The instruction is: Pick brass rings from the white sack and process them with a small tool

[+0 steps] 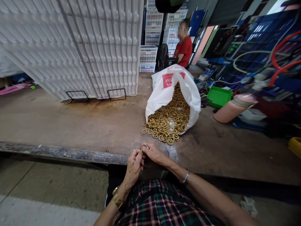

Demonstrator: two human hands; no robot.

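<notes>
Over the table's front edge, my left hand [134,165] and my right hand [154,153] meet at the fingertips. The left is closed in a pinch, with a small bit of gold colour showing at its fingertips that looks like a brass ring [141,151]. My right hand is closed around a small silver metal tool [147,146], mostly hidden by the fingers. Just beyond the hands, a heap of brass rings [164,125] spills from the mouth of a white plastic bag [160,99] lying on its side.
White ribbed plastic trays [105,47] stand upright at the left in black wire holders [117,94]. To the right are a green bin [218,96], a pink bottle [227,111] and hoses. A person in red [184,51] sits behind, near stacked crates [148,55].
</notes>
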